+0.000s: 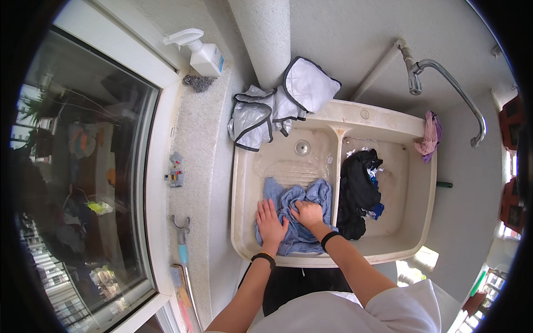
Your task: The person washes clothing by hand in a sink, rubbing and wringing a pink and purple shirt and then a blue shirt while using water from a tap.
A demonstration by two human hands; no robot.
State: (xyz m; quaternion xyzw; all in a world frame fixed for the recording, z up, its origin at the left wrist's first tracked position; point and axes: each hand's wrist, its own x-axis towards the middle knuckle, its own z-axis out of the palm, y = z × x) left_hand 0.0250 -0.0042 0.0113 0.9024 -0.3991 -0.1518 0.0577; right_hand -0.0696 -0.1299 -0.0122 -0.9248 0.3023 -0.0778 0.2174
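Note:
A wet-looking blue cloth [297,233] lies bunched over the near end of the ribbed washboard slope in the left basin of a double laundry sink [416,245]. My left hand [270,222] rests flat on the cloth's left side, fingers a little apart. To its right, my right hand [308,213] has its fingers curled into the folds and grips the cloth. Beyond both hands, the metal drain [302,147] is uncovered. Dark garments [358,191], with some blue and white fabric, lie in the right basin, beside the divider.
A grey-white cover with dark trim [254,120] drapes over the sink's back left corner. A chrome faucet [452,75] juts from the wall. Pink and purple cloths [429,137] hang at the right rim. The left ledge holds a spray bottle [206,58], a brush [178,277] and a forked pole [182,245].

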